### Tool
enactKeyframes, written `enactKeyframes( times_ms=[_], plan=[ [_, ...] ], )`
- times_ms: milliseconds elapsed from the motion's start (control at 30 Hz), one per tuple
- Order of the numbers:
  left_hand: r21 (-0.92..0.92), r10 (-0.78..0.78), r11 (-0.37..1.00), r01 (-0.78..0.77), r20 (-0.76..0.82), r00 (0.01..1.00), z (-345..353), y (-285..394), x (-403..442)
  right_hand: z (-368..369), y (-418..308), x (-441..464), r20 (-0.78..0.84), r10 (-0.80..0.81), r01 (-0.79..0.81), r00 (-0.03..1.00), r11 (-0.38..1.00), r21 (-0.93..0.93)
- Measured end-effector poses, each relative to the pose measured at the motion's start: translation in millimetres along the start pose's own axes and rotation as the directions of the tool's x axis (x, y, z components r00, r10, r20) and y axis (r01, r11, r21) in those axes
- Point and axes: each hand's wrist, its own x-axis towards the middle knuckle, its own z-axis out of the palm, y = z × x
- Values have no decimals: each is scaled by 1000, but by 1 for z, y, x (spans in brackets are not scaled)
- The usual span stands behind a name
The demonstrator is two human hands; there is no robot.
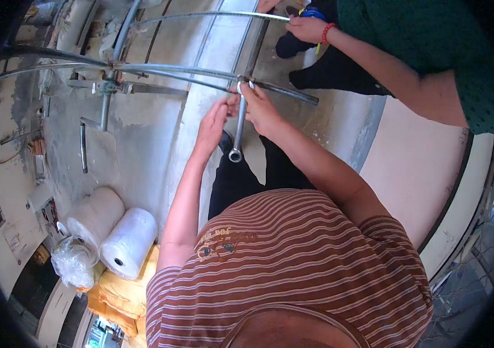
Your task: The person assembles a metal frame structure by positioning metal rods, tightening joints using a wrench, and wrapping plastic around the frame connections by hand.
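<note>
My right hand [260,110] is closed at a joint of metal bars, its fingertips pinching a narrow white strip [241,88] looped there. Just left of it, my left hand [215,124] has its fingers loosely bent and slightly apart; I see nothing in them. Between the two hands a grey metal rod [241,122] runs down from the joint to a round, hollow end. Long thin bars [183,71] reach the joint from the left, and a dark pipe [290,93] extends to its right. My right fingers partly hide the joint.
At upper right a co-worker's hand [308,29] with a red bracelet holds the end of a curved bar [212,14]. An upright pipe [106,110] stands at left. White rolls [134,240] and yellow sacks [122,293] are at lower left; a pale board [415,162] is at right.
</note>
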Motion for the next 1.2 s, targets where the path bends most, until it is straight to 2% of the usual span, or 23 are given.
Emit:
enactKeyframes(
  times_ms=[33, 67, 133, 233, 367, 467, 500, 533, 600, 633, 667, 733, 767, 867, 900, 1000, 1033, 1100, 1167, 1200],
  plan=[
    [20, -79, 997, 78, 59, 995, 0, -17, -15, 2, 3, 1, -7, 7, -6, 1000, 994, 108],
    [-10, -148, 989, 148, 36, 988, 4, -18, -30, 6, 2, 2, -12, 12, -10, 1000, 994, 105],
    [-152, -188, 967, 204, 114, 975, 6, -18, -52, 15, 0, 3, -17, 19, -17, 1000, 995, 97],
    [-63, -239, 969, 238, -11, 971, -5, -27, -55, 22, 6, 7, -54, 12, -1, 998, 981, 195],
    [-16, -241, 970, 242, 31, 970, -24, -13, -42, 25, 7, 11, -109, 10, 13, 994, 978, 208],
    [15, -200, 979, 201, -65, 978, 9, -19, -52, 18, -2, 9, -113, -7, 14, 994, 998, 68],
    [-231, -255, 942, 244, -20, 967, 34, -24, -57, 21, -9, 7, -178, 3, 0, 984, 1000, 15],
    [-168, -187, 968, 186, 11, 982, 57, -17, -62, 15, -13, 11, -124, 10, -20, 992, 996, -82],
    [-457, -126, 871, 179, 144, 982, 101, -4, -65, -9, -21, 15, -22, 46, -50, 999, 960, -277],
    [-583, -55, 798, 155, 186, 981, 116, 2, -60, -10, -31, 11, 16, 82, -74, 996, 951, -300],
    [-597, 10, 793, 118, 208, 978, 125, 11, -55, -13, -43, 12, 51, 141, -109, 989, 910, -400],
    [-535, 154, 845, 3, 249, 956, 138, 17, -35, -20, -66, 22, 101, 278, -167, 955, 790, -590],
    [-539, 108, 834, 118, 370, 923, 137, 23, -26, -20, -76, 30, 92, 340, -190, 936, 706, -682],
    [-672, 151, 717, 183, 407, 901, 135, 65, -6, -21, -101, 53, 123, 385, -19, 915, 345, -938],
    [-684, 124, 713, 154, 340, 932, 139, 65, 2, -25, -103, 49, 209, 308, 87, 928, 366, -926],
    [-655, -42, 720, 228, 287, 957, 137, 65, 10, -51, -99, 41, 348, 151, 235, 925, 492, -839],
    [-586, -66, 778, 227, 283, 957, 133, 61, 10, -61, -103, 35, 319, 146, 216, 937, 478, -852],
    [-428, -117, 874, 230, 273, 955, 114, 50, 4, -62, -113, 6, 198, 138, 80, 971, 590, -803],
    [-503, -213, 829, 245, 122, 970, 100, 55, 2, -64, -112, -17, 106, 152, -33, 983, 709, -705],
    [-544, -265, 802, 247, 47, 963, 95, 59, 0, -64, -105, -25, 111, 171, -46, 979, 718, -694]
  ],
)
